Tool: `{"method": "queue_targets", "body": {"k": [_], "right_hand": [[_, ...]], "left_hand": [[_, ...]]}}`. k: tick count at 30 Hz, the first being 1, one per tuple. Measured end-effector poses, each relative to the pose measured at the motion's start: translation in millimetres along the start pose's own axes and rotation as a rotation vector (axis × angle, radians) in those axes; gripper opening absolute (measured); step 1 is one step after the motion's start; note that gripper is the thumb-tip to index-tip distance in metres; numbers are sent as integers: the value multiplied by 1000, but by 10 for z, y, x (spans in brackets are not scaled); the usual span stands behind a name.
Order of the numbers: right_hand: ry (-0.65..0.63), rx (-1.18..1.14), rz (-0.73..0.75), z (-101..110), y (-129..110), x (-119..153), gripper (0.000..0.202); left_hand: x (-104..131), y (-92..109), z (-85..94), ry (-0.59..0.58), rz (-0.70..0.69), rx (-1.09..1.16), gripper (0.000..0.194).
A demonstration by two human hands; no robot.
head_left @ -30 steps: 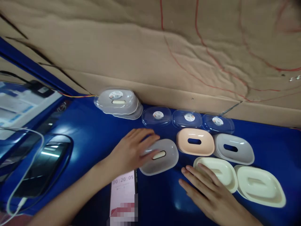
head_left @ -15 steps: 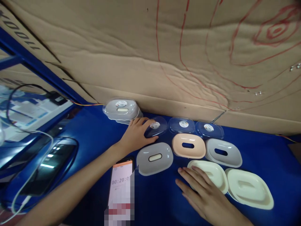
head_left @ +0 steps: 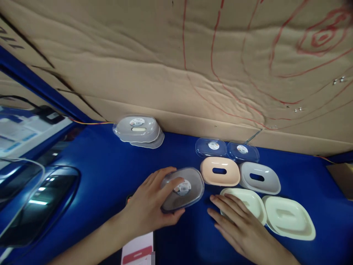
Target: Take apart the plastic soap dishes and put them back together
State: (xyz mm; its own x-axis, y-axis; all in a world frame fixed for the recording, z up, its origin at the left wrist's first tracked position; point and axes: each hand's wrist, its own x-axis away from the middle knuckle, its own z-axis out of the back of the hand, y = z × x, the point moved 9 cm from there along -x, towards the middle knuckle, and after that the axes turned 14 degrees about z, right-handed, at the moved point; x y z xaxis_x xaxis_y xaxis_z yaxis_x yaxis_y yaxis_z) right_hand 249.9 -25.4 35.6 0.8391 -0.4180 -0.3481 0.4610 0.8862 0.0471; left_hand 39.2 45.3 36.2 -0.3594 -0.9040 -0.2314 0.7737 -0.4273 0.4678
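Observation:
My left hand grips a clear oval plastic lid bearing a round barcode sticker. The lid lies over a grey oval dish, which shows only through it; I cannot tell whether it is fully seated. My right hand, fingers stretched out, rests at the near left edge of a cream dish, partly hiding it. Beside that is another cream dish. Behind them stand a peach dish and a light grey dish, each with an oval slot.
Two more clear lids lie along the cardboard wall. At the back left, lidded grey dishes are stacked. A phone is partly under my left arm. Cables and a dark glossy device sit at far left.
My left hand has taken the leftmost clear lid from the back row and brought it nearer, over the grey dish. My right hand has hardly moved. The view has shifted slightly.

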Motion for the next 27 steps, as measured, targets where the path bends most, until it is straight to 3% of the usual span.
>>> {"method": "queue_targets", "body": {"k": [8, 17, 27], "right_hand": [[-3, -46, -49, -65, 71, 44, 34], [-24, -77, -38, -71, 106, 37, 32], [-24, -101, -48, -110, 88, 73, 33]], "left_hand": [[-22, -66, -49, -76, 9, 2, 63], [-39, 14, -72, -84, -49, -31, 62], [42, -20, -220, -154, -66, 24, 71]]}}
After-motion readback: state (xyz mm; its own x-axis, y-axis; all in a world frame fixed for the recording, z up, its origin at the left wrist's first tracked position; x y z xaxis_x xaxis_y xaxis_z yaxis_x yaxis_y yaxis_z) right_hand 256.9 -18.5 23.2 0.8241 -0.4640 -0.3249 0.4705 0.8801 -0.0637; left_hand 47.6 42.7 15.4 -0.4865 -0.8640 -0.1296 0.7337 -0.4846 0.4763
